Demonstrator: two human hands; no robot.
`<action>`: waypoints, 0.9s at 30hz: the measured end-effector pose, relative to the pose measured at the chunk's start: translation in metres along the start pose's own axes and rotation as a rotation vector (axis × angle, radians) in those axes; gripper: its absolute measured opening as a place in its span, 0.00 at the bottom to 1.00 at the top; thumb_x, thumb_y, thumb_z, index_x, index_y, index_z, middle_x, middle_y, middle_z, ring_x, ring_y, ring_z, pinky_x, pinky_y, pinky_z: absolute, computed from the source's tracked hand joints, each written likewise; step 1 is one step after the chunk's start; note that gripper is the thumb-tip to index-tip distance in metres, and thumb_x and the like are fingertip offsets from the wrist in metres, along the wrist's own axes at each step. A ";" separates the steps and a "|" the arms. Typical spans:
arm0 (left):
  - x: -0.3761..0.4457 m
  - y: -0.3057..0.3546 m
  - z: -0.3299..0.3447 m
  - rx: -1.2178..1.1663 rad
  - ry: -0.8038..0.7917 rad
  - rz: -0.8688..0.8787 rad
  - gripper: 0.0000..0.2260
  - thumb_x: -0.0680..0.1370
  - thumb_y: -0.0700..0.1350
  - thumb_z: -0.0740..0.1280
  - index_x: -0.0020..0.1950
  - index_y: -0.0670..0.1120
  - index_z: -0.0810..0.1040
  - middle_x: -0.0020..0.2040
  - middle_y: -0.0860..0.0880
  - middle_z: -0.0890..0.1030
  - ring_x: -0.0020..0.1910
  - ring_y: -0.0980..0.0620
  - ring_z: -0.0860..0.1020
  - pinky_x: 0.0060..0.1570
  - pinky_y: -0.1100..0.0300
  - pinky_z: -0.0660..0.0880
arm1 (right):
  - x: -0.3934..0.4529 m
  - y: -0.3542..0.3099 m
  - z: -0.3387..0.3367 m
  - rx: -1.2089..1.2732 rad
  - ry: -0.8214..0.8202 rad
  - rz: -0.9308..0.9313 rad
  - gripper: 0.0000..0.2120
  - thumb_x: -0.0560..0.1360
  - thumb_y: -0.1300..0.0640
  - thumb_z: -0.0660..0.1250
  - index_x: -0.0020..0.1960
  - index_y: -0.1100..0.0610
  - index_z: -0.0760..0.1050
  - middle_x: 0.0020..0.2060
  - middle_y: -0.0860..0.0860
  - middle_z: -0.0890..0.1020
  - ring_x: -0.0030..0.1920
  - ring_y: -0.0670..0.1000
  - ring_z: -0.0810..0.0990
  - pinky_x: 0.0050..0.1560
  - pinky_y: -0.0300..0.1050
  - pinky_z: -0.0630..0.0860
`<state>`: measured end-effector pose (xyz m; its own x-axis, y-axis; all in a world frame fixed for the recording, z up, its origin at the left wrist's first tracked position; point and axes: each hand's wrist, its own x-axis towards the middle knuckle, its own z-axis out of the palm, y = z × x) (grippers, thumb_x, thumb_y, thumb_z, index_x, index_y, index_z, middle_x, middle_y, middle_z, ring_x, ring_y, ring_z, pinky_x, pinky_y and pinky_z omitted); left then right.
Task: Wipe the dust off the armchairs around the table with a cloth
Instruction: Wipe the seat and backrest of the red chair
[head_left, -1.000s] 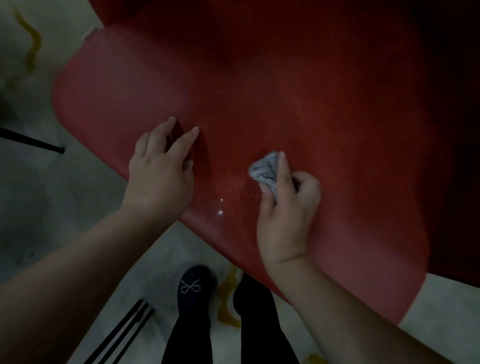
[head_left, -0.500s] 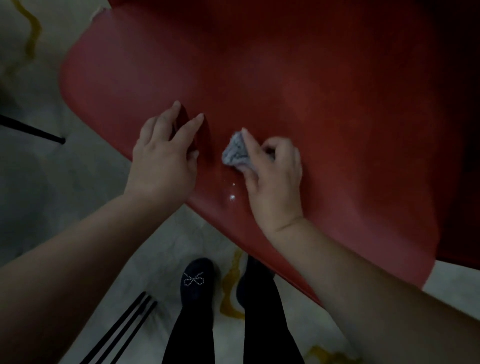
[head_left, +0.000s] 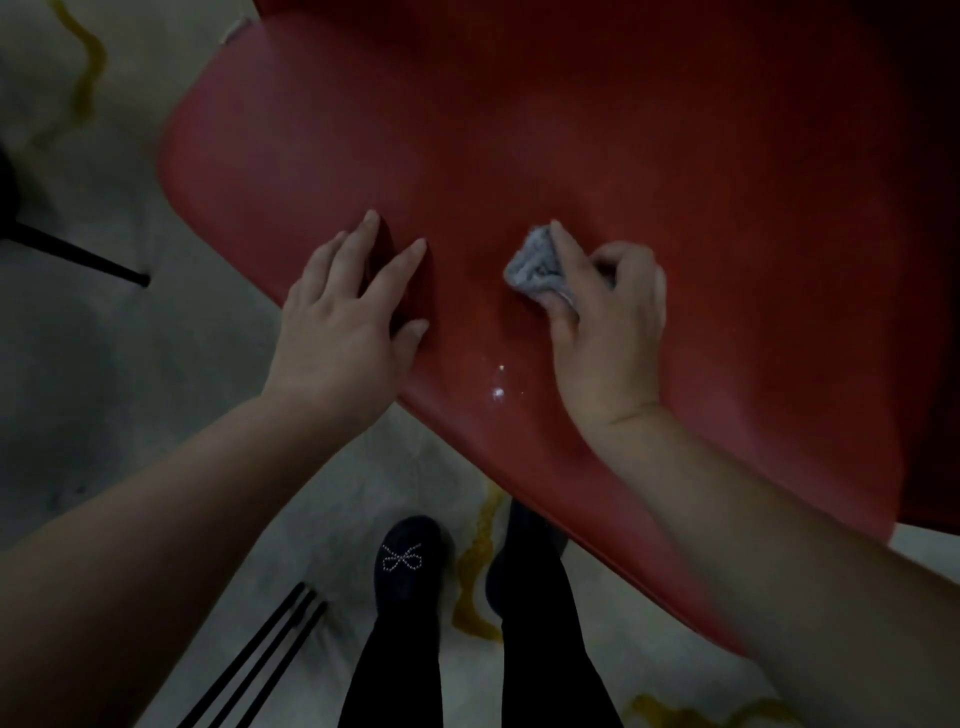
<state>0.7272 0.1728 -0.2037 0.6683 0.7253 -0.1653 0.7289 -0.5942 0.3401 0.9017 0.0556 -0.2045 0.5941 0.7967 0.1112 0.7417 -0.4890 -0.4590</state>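
Note:
A red armchair (head_left: 597, 156) fills the upper middle of the view, its smooth curved surface facing me. My right hand (head_left: 602, 322) presses a small bunched grey cloth (head_left: 535, 267) against the red surface, thumb and fingers closed around it. My left hand (head_left: 348, 312) rests flat on the chair near its lower edge, fingers spread, holding nothing. Two small white specks (head_left: 498, 387) sit on the red surface between my hands, just below the cloth.
Pale marbled floor with yellow veins (head_left: 156, 322) lies below and to the left. A thin black chair leg (head_left: 78, 254) crosses the left side, and black rods (head_left: 260, 660) lie near my dark shoes (head_left: 408, 561) under the chair's edge.
My right hand slid the cloth left toward my left hand, then back a little to the right. My left hand stayed in place on the chair.

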 end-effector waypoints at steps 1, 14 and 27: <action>-0.002 -0.002 0.000 -0.001 -0.008 -0.014 0.29 0.76 0.56 0.60 0.77 0.56 0.57 0.78 0.45 0.52 0.75 0.42 0.52 0.73 0.43 0.53 | -0.007 0.002 -0.002 0.005 0.016 0.022 0.24 0.76 0.54 0.66 0.71 0.49 0.70 0.53 0.56 0.72 0.51 0.55 0.70 0.56 0.54 0.72; -0.008 -0.012 0.004 -0.025 -0.006 0.017 0.30 0.76 0.56 0.62 0.77 0.56 0.56 0.79 0.45 0.51 0.76 0.42 0.50 0.74 0.45 0.51 | -0.019 0.000 0.004 0.038 0.072 0.045 0.24 0.75 0.57 0.67 0.70 0.50 0.71 0.51 0.58 0.73 0.50 0.54 0.69 0.55 0.52 0.71; -0.012 -0.014 0.008 -0.046 0.008 0.019 0.30 0.76 0.56 0.61 0.77 0.56 0.57 0.79 0.45 0.51 0.76 0.42 0.51 0.74 0.44 0.52 | -0.038 -0.003 0.004 0.005 -0.007 -0.071 0.22 0.75 0.54 0.68 0.68 0.47 0.73 0.50 0.56 0.73 0.49 0.55 0.70 0.52 0.56 0.73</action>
<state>0.7104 0.1693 -0.2140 0.6809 0.7165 -0.1514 0.7083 -0.5917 0.3849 0.8756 0.0278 -0.2108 0.5374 0.8320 0.1374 0.7805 -0.4291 -0.4545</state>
